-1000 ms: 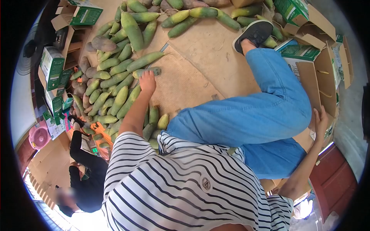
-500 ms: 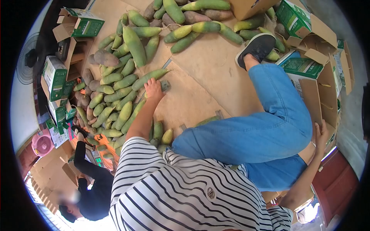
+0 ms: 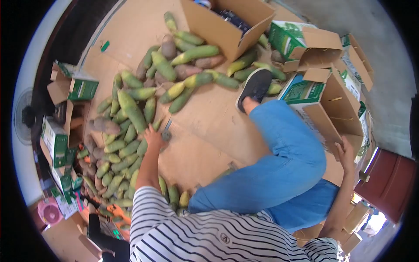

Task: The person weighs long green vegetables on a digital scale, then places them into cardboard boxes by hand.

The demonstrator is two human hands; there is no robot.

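My left hand (image 3: 152, 136) is closed over a green radish (image 3: 158, 123), whose thin tip shows past my fingers; most of it is hidden under the hand. A small grey patch (image 3: 166, 135) lies just right of that hand. A heap of green radishes (image 3: 127, 149) spreads around and below it, with a big one (image 3: 131, 109) just beyond my fingertips. At the right, my right hand (image 3: 345, 153) grips the edge of an open cardboard box (image 3: 321, 124) tipped on its side, the fingers curled at its lower rim.
More radishes (image 3: 198, 53) and a larger carton (image 3: 235, 32) with dark contents lie ahead, near my shoe (image 3: 255, 87). Other green-and-white boxes (image 3: 288, 41) stand at right. A pink fan (image 3: 49, 210) and another person's dark-clothed leg (image 3: 95, 227) are at lower left.
The view has tilted upward, so the heap and boxes appear lower and more of the far carton shows. My left hand stays at the radish, and my right hand remains on the box edge.
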